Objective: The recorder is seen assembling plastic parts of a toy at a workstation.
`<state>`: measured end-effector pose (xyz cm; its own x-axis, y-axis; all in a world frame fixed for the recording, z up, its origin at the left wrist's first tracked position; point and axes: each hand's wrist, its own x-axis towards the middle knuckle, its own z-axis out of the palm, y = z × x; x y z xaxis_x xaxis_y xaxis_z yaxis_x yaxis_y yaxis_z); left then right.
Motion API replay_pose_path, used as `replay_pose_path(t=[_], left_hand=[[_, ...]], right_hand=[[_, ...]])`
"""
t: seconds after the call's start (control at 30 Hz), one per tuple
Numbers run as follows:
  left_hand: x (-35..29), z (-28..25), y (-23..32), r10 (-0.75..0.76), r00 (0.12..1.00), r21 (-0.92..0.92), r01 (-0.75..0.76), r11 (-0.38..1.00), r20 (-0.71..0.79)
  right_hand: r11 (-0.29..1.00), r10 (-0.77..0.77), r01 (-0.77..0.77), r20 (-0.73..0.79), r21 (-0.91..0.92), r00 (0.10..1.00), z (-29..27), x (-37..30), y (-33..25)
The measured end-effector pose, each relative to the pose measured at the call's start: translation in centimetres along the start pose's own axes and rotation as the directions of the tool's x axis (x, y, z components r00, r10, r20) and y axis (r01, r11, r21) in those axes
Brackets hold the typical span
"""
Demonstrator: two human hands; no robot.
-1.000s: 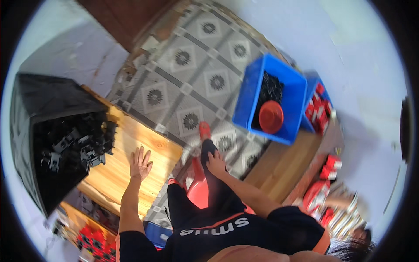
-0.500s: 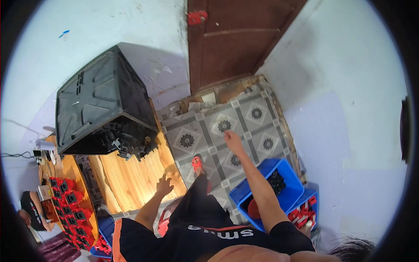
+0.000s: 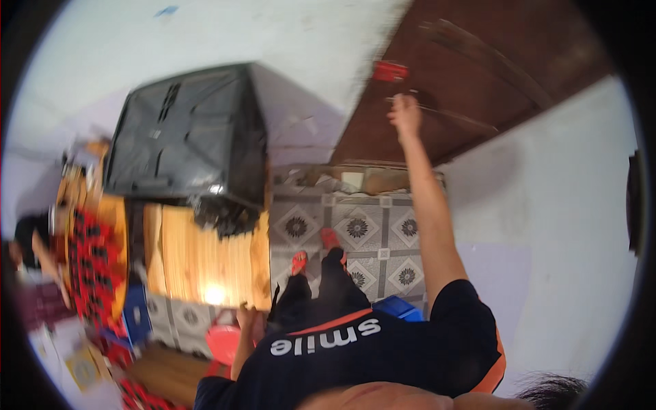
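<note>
My right hand (image 3: 404,115) is stretched far forward to the brown door (image 3: 471,82), just below a red piece (image 3: 391,71) on it. A small metal part (image 3: 413,91) of the door shows by the fingertips. The fingers look bent but are smeared by motion; whether they grip it I cannot tell. Low at my left side, my left hand (image 3: 246,316) is by the near edge of the wooden table (image 3: 205,263), fingers loosely apart, with nothing visible in it. On that table a large black crate (image 3: 184,130) lies tipped on its side, black plastic parts (image 3: 225,217) at its mouth.
At the left, red-and-black parts (image 3: 96,266) cover a second table, where another person (image 3: 37,239) sits. A red stool (image 3: 225,342) stands beside me. A blue bin (image 3: 400,309) is on the patterned tile floor (image 3: 355,229) to my right.
My right hand has moved forward from above the floor to the door. My left hand has drawn back from the tabletop to its near edge. My view has turned and both feet now show.
</note>
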<state>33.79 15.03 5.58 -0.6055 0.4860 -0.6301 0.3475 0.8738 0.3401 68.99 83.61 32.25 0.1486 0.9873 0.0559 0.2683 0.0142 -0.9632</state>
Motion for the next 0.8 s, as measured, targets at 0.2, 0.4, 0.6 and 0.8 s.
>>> replay_pose_path(t=[0.2,0.4,0.6,0.8], left_hand=[[-10.5,6.1,2.1,-0.52,0.85,-0.638,0.355,0.683,-0.084],[-19.2,11.9,8.6,-0.756,0.649,-0.834,0.463,0.302,0.087],[-18.1,16.0,6.1,-0.696,0.675,-0.818,0.529,0.227,0.244],[-12.7,9.7,2.6,-0.488,0.852,-0.865,0.38,0.328,0.189]], right_hand=[[0.387,-0.541,0.241,-0.007,-0.89,0.841,0.9,10.5,4.8],[0.999,-0.026,0.031,-0.292,0.011,0.956,3.0,8.2,1.2],[0.845,0.328,-0.195,-0.194,0.498,0.924,4.0,8.8,1.6],[0.872,0.305,-0.207,-0.162,0.444,0.938,-3.3,-6.2,0.3]])
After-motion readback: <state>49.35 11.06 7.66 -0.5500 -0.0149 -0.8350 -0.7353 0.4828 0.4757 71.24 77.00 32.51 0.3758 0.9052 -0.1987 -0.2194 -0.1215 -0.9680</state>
